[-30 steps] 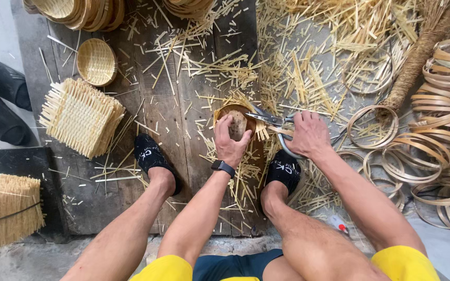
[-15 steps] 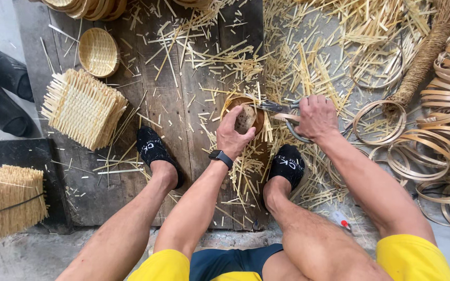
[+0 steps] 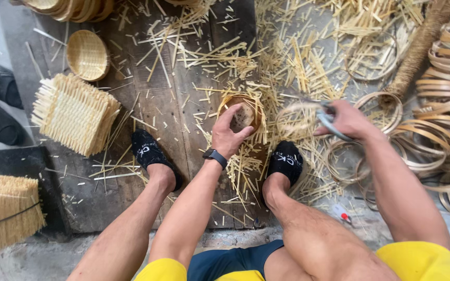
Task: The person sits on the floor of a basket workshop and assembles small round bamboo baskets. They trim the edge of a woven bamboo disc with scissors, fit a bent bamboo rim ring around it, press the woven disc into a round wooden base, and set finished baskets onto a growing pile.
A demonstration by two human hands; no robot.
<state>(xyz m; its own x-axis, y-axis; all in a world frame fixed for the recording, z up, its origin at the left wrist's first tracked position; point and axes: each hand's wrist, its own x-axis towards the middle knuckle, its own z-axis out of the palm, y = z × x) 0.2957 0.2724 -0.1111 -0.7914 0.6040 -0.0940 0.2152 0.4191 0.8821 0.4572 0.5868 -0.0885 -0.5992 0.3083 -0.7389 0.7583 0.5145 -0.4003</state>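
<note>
Bamboo basket (image 3: 246,112) half-woven, gripped by left hand (image 3: 227,136) on plank floor (image 3: 183,104), right hand (image 3: 347,120) just beside — closed on blurred scissors (image 3: 329,122) — bamboo hoops (image 3: 444,130) beyond it.

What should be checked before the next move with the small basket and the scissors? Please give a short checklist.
1. Left hand grips the small woven basket: ok, fingers wrap its rim.
2. Right hand holds the scissors: ok, though the blades are blurred.
3. Scissors clear of the left hand: ok, they are apart.
4. Blades open or closed: cannot tell.
5. Feet clear of the basket: ok, the black slippers sit nearer the person.
6. Board under the basket free of bamboo offcuts: not ok.
</note>
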